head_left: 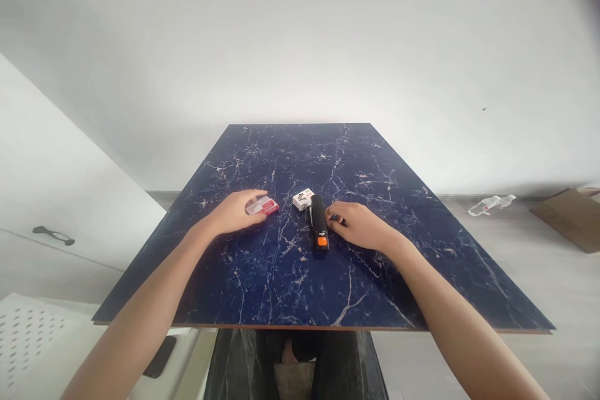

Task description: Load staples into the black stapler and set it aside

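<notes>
My left hand (233, 212) rests on the blue table, thumb and fingers closed around a small red-and-clear box (263, 205). To its right, a small white box (301, 200) with dark print sits behind a black stapler (319, 219) that has an orange patch at its near end. Just right of the stapler is my right hand (363, 225), its fingers curled and their tips close against the stapler's side. Something small and dark shows between thumb and fingers there; I cannot make out what it is.
The blue marble-patterned tabletop (300, 287) has its near edge in front of my legs. A white cabinet (60, 169) with a dark handle stands on the left. On the floor at right lie a clear plastic bottle (490, 205) and a cardboard box (569, 219).
</notes>
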Action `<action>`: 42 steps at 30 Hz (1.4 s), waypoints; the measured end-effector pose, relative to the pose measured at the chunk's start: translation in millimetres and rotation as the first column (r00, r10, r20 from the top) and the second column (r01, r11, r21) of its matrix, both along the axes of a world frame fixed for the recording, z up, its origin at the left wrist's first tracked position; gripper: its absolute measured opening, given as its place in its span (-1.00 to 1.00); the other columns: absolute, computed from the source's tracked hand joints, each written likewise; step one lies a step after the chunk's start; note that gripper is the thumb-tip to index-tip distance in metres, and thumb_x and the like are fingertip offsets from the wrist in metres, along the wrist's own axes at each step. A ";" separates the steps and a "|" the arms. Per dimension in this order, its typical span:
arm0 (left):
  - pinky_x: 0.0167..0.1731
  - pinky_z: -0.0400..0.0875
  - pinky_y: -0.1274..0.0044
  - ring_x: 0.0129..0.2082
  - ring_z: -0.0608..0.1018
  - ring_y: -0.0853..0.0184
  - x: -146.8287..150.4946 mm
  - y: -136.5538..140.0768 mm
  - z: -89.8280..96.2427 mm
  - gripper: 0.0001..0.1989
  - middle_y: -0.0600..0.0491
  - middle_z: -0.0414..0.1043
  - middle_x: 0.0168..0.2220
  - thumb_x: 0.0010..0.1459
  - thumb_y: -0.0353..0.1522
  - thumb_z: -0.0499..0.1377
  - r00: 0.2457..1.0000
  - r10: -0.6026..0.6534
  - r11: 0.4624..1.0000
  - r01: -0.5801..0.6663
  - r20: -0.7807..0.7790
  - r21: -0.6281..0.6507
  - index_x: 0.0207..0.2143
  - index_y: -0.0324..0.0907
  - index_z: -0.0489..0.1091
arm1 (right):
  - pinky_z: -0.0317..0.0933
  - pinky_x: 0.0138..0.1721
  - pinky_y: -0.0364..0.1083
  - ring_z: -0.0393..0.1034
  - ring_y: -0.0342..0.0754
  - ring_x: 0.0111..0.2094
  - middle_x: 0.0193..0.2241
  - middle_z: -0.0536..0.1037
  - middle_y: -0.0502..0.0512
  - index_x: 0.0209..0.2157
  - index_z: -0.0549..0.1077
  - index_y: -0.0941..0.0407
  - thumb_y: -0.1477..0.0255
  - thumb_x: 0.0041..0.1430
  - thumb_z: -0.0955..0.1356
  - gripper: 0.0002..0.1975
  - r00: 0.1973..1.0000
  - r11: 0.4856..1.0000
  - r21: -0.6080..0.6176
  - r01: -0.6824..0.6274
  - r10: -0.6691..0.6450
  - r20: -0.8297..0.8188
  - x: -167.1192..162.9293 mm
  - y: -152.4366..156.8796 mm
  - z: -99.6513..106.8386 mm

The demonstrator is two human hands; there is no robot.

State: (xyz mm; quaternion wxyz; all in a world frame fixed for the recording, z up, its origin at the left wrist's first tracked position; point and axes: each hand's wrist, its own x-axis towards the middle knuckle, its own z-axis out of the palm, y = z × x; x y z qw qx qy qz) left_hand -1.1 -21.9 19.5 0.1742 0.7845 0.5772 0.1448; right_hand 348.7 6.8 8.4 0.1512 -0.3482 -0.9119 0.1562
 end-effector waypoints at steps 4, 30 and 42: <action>-0.09 0.47 0.31 0.15 0.48 -0.05 16.8 -16.7 10.6 -0.11 -0.12 0.28 0.30 0.10 0.00 0.31 0.982 -0.183 0.976 0.188 0.052 -0.112 0.41 0.12 0.05 | 0.23 -0.26 -0.10 0.44 -0.04 -0.29 -0.24 0.58 0.07 -0.22 0.50 0.06 0.52 0.31 0.26 -0.82 1.000 1.000 -0.006 0.005 -0.005 -0.016 0.0 0.0 1.4; 0.04 0.33 0.17 0.07 0.43 -0.04 88.5 -18.7 -30.9 0.06 -0.16 0.36 0.21 0.06 0.02 0.35 0.958 -0.287 0.939 0.277 0.019 0.204 0.45 -0.02 -0.12 | 0.20 -0.32 -0.14 0.35 -0.10 -0.39 -0.40 0.45 0.02 -0.45 0.34 0.09 0.55 0.14 0.31 -0.89 0.999 1.000 0.005 -0.020 0.020 -0.031 -11.3 -4.7 2.9; 0.04 0.32 0.19 0.05 0.44 -0.06 91.0 -28.9 -24.4 0.14 -0.17 0.34 0.19 0.06 0.04 0.31 0.951 -0.309 0.936 0.303 0.007 0.176 0.47 -0.04 -0.29 | 0.21 -0.32 -0.14 0.35 -0.10 -0.38 -0.38 0.45 0.03 -0.43 0.35 0.10 0.53 0.16 0.31 -0.90 0.999 1.000 0.000 -0.012 0.012 -0.032 -11.5 -4.3 1.3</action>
